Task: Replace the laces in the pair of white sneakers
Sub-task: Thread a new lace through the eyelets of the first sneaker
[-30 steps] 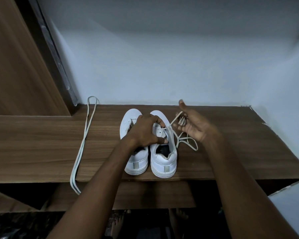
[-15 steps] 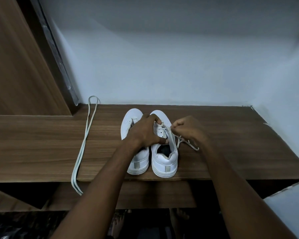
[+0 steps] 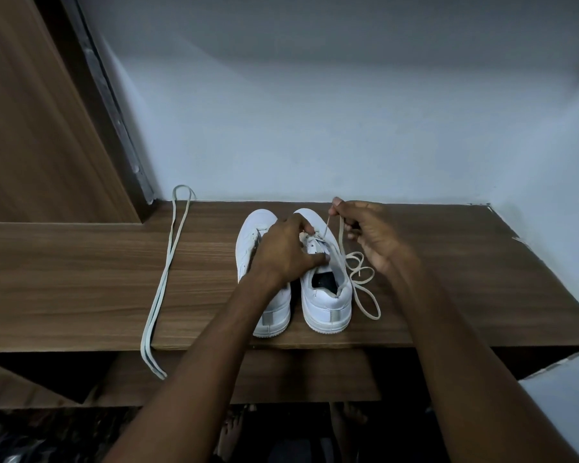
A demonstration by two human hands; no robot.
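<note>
Two white sneakers stand side by side on a wooden shelf (image 3: 81, 279), heels toward me. My left hand (image 3: 288, 252) rests over the left sneaker (image 3: 268, 312) and grips the tongue area of the right sneaker (image 3: 328, 305). My right hand (image 3: 368, 235) is raised beside the right sneaker's toe, pinching a cream lace (image 3: 365, 289) that runs from the eyelets up to my fingers. The lace's slack lies in loops on the shelf to the right of that shoe. A second, pale lace (image 3: 168, 272) lies folded in a long strip at the left.
The long lace hangs over the shelf's front edge (image 3: 415, 345). A wooden panel (image 3: 30, 128) rises at the left and a pale wall (image 3: 315, 128) closes the back and right. Bare feet (image 3: 345, 419) show on the floor below the shelf.
My right hand went from open beside the shoe, to closed at the eyelets, then lifted up and away with the lace, pulling it taut. My left hand stayed on the shoe.
</note>
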